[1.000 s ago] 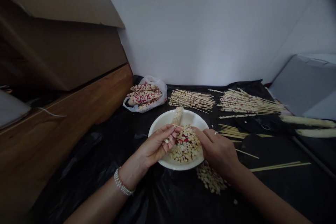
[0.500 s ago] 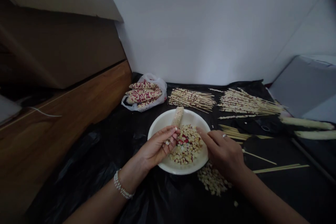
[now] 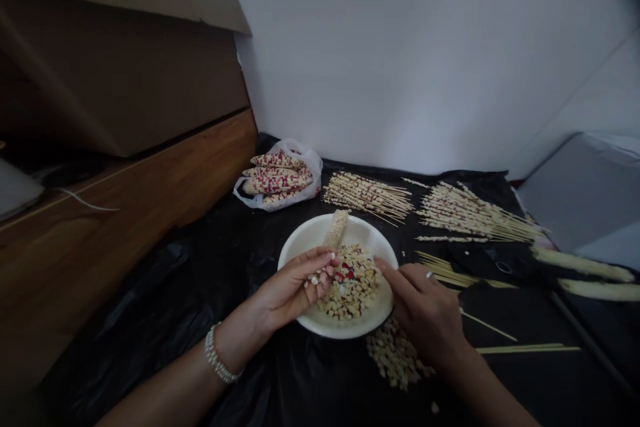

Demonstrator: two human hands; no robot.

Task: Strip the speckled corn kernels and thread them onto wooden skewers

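Note:
Over the left side of a white bowl (image 3: 295, 240), my left hand (image 3: 300, 283) pinches a pale corn kernel (image 3: 333, 255) between thumb and finger. More loose kernels lie in its curled fingers. My right hand (image 3: 425, 300), with a ring on one finger, is closed at the bowl's right rim. A thin wooden skewer (image 3: 487, 325) sticks out behind it, in line with its fingertips; the grip itself is hidden. The bowl contains cream and dark red corn kernels (image 3: 357, 290). A stripped corn cob (image 3: 336, 230) leans inside it, past my left fingertips.
Speckled corn cobs (image 3: 277, 180) fill a plastic bag at the back left. Two bundles of kernel-threaded skewers (image 3: 367, 195) lie at the back. Bare skewers (image 3: 445, 270) and pale husked cobs (image 3: 583, 263) are to the right. A kernel pile (image 3: 397, 353) sits before the bowl on black plastic sheeting (image 3: 165, 300).
The camera view has shifted slightly. More kernels show in my left hand's curled fingers. Both hands otherwise keep nearly the same place at the bowl.

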